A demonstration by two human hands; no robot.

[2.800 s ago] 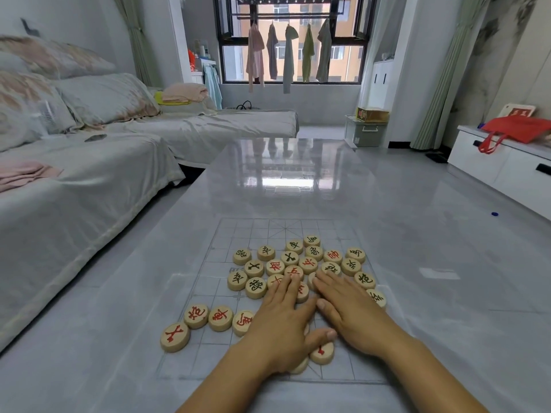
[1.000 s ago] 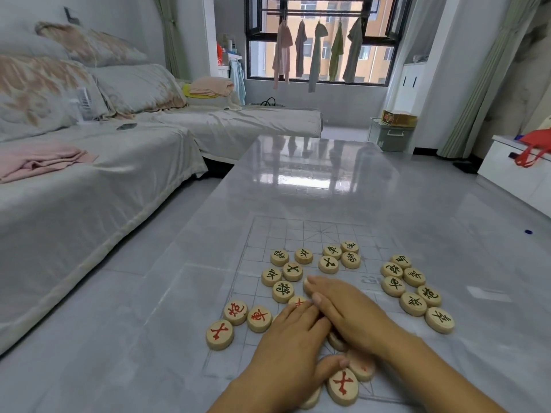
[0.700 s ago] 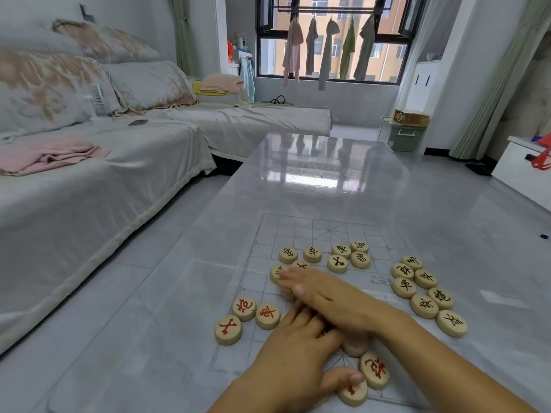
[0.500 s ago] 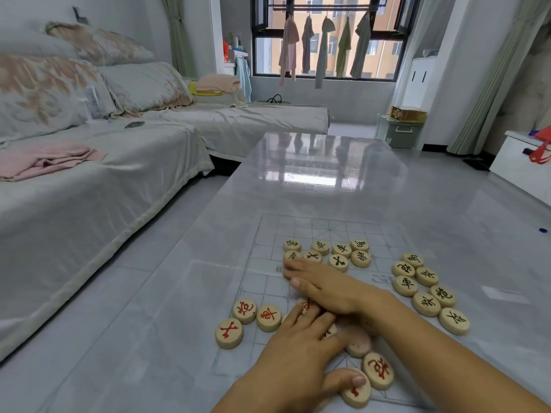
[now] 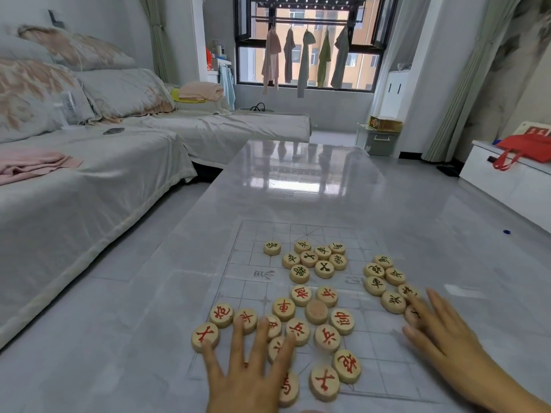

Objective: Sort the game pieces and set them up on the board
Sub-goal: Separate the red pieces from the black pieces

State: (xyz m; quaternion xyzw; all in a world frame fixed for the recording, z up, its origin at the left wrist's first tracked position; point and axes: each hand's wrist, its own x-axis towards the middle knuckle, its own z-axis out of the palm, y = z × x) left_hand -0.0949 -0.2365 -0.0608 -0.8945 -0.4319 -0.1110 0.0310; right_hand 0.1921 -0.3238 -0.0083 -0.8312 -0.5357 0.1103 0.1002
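Table [image 5: 298, 189] beside sofa [image 5: 89, 198]; left hand [image 5: 247, 374] covers red pieces [image 5: 326, 338].

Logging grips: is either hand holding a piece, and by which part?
Nothing held. The left hand lies flat on red pieces; the right hand's straight fingers touch black pieces.

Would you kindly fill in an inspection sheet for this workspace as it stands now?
Surface: glossy grey table; a line-printed xiangqi board lies flat on it.
Job's things: red-marked pieces bunched at the near side; black-marked pieces in a mid-board cluster, with another group at the board's right edge; one blank-faced piece among the red.
Clutter: small blue object on the floor at right.
Hands: left hand spread flat over red pieces; right hand with straight fingers touching the right-hand black group.
Cables: dark cord below the window.
Surroundings: covered sofa, hanging clothes, red bag on a white cabinet.
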